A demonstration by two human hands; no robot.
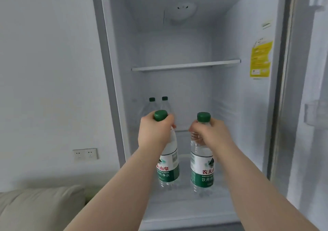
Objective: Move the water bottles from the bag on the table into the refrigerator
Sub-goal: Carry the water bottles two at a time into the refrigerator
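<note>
Head view looks straight into the tall white open refrigerator (177,44), with its pale lower floor (186,207) reaching toward me. Above that runs a thin clear glass shelf (186,65), spanning the cabinet from wall to wall.

Next in size are two clear plastic water bottles with green-and-white labels. The left-hand bottle (168,167) hangs from my left grip (156,131), and the right-hand bottle (201,170) from my right grip (211,133). Each grip is curled tight round its bottle's neck, just under the green cap. Both bottles are roughly upright over the front of the lower floor, side by side but apart (whether their bases touch down, I cannot tell).

Smaller, at the back left, two more green-capped bottles (151,106) stand close together, already stored. The bag and the desk are out of view.

I judge this to be the placing step for this pair. The next move calls for easing both bottles back toward the stored ones while keeping them upright. They should settle on the floor before I loosen my fingers, and I should leave room in front for any bottles to come.
</note>
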